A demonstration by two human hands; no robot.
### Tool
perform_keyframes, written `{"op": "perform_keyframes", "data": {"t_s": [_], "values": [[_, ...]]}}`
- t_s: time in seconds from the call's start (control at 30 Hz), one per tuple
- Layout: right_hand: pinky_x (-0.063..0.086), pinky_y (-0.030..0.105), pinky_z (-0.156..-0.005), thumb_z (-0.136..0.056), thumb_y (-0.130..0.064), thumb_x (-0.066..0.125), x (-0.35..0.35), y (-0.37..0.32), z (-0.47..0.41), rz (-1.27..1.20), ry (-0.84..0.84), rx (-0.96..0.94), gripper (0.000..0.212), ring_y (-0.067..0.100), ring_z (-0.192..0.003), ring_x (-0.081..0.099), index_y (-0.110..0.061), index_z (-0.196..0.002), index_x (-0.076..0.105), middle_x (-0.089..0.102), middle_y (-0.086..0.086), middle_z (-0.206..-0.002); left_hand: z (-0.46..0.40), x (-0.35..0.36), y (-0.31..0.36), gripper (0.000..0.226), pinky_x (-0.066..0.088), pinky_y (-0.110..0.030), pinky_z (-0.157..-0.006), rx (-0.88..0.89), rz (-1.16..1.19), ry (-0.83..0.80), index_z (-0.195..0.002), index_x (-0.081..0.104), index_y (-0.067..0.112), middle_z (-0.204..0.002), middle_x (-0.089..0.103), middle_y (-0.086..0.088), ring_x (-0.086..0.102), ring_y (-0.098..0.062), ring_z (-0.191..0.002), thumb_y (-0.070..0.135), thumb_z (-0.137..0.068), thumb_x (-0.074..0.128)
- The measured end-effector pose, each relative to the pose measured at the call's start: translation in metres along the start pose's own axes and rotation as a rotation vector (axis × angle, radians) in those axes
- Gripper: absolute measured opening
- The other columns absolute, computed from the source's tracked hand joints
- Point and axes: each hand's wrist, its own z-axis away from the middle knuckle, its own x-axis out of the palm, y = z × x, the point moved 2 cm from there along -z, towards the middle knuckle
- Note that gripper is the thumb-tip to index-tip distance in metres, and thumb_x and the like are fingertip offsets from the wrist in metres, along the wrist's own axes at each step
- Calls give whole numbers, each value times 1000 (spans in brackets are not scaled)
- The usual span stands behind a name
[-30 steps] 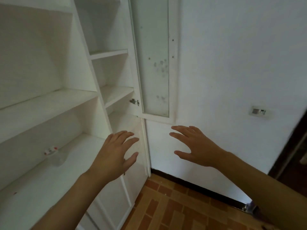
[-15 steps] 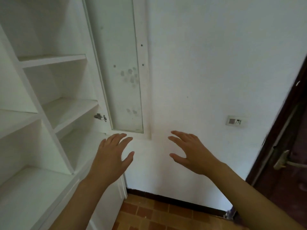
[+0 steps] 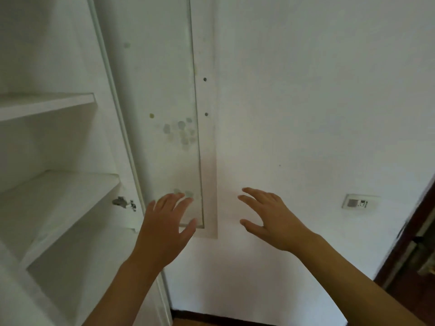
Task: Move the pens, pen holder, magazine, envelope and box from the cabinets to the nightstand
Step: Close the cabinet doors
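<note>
**Hands hold nothing, shelves look bare**

Hands first: the left hand (image 3: 164, 228) and the right hand (image 3: 270, 220) are both up in front of the person, fingers spread and loose. Neither one holds or touches anything that I can see.

None of the 5 kinds of things shows here: no pens, no pen holder, no magazine, no envelope, no box. The nightstand is not in sight either. So I cannot tell where they are now. The 2 white shelves (image 3: 58, 196) on the left show nothing on them. My guess is that this part of the cabinet is done, but how much of the whole job is left I cannot say.

On the room: the cabinet door (image 3: 162, 114) stands open, flat near the white wall (image 3: 306, 102). Its glass has a few gray smudges. A small metal hinge (image 3: 123, 203) sits by the lower shelf. A wall socket (image 3: 359, 201) is far right, and a dark brown door (image 3: 414, 231) is at the right edge. A strip of brown floor (image 3: 211, 322) shows at the bottom.
</note>
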Motion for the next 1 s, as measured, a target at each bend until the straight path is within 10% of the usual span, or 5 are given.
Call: {"op": "perform_keyframes", "data": {"t_s": [1.0], "values": [[21, 34, -127, -101, -59, 53, -8, 121, -264, -203, 71, -622, 74, 6, -156, 19, -26, -163, 31, 27, -10, -169, -181, 77, 6, 71, 37, -57, -117, -476, -381, 94, -141, 57, 25, -144, 59, -1, 52, -27, -137, 75, -94, 38]]}}
